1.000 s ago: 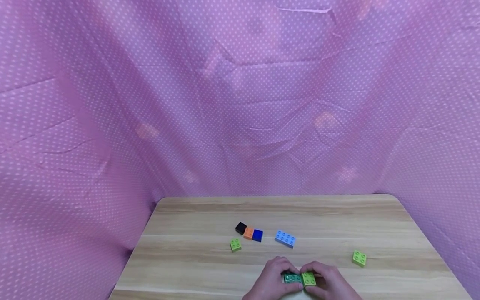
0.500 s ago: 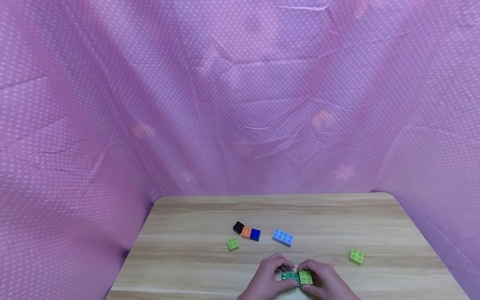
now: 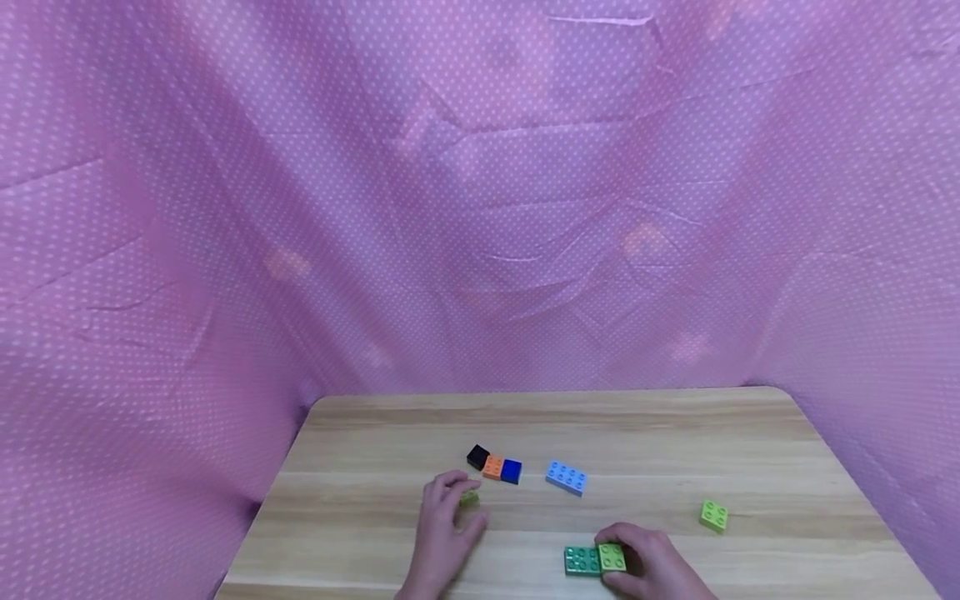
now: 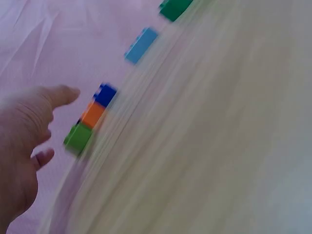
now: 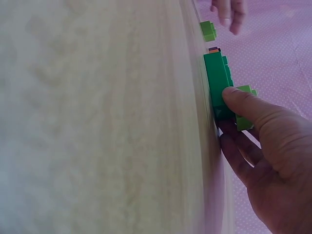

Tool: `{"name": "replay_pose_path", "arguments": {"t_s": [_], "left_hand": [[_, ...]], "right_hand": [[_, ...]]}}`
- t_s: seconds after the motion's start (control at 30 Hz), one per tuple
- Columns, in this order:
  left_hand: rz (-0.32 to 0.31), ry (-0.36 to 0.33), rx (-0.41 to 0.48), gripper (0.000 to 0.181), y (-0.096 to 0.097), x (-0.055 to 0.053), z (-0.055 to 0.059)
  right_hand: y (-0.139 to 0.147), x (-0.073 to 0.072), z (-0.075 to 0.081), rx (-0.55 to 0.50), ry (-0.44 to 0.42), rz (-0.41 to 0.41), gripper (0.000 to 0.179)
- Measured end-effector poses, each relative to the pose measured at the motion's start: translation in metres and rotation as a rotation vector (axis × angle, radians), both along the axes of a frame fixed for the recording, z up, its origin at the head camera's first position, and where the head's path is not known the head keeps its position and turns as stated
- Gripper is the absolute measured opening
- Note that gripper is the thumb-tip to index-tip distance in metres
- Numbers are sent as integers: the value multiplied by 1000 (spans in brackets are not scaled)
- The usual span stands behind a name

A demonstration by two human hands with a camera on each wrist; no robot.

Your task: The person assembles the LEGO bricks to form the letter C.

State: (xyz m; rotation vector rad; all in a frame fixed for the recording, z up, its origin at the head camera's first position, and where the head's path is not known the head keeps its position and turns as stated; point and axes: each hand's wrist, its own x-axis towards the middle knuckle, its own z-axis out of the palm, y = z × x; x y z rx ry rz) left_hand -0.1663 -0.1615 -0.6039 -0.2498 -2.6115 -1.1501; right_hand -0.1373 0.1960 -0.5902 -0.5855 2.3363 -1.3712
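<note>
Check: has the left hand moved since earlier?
Yes: against the light blue toy brick, the left hand has moved left and forward, away from the dark green toy brick.

Soft light makes the table (image 3: 360, 483) pale, and the pink cloth (image 3: 480, 183) has lighter patches and darker folds. From the left wrist, the table is streaky (like smeared paint) and the light green brick (image 4: 78, 140) looks fuzzy. From the right wrist, the right hand's lower fingers (image 5: 237, 159) look shady.
</note>
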Motion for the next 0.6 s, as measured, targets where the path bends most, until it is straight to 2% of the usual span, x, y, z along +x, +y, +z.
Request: {"name": "replay_pose_path", "arguments": {"t_s": [0.13,0.33,0.6], "left_hand": [[60,-33,6,48,-14,-8,-7],[54,-61,24,41,-19,-13,-13],[75,-61,49,40,-17,-18,-11]], "right_hand": [[1,0,0,-6,-13,-4,35],[2,1,0,-13,-14,-11,37],[1,3,1,-25,5,-9,36]]}}
